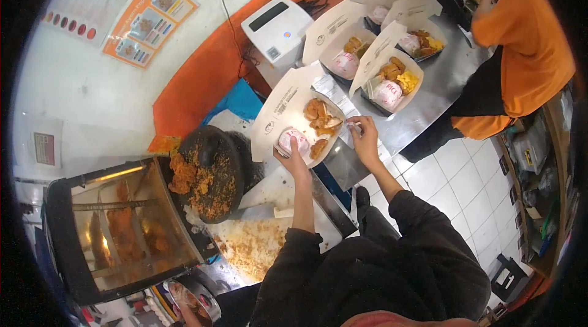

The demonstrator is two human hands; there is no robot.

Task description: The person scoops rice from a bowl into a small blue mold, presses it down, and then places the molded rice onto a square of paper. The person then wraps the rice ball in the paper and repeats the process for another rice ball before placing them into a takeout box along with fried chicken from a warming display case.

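Observation:
A paper meal box (264,136) with its lid folded back is held at its near left corner by my left hand (294,161). The thumb of that hand lies against a wrapped rice packet (296,143) inside the box. Pieces of fried chicken (318,113) sit beside the rice. Just off the box's right rim is my right hand (366,138), its thumb and fingertips close together over a long printed paper slip (334,93). Whether the fingers pinch the slip or something small, I cannot tell.
Several open filled meal boxes (388,93) stand on the steel counter (441,93), near a white printer-like device (277,28). A stone mortar (209,207) with crumbs and a glass-fronted warmer (131,230) are at left. A co-worker in an orange shirt (528,51) stands right; another person's hand (186,311) is lower left.

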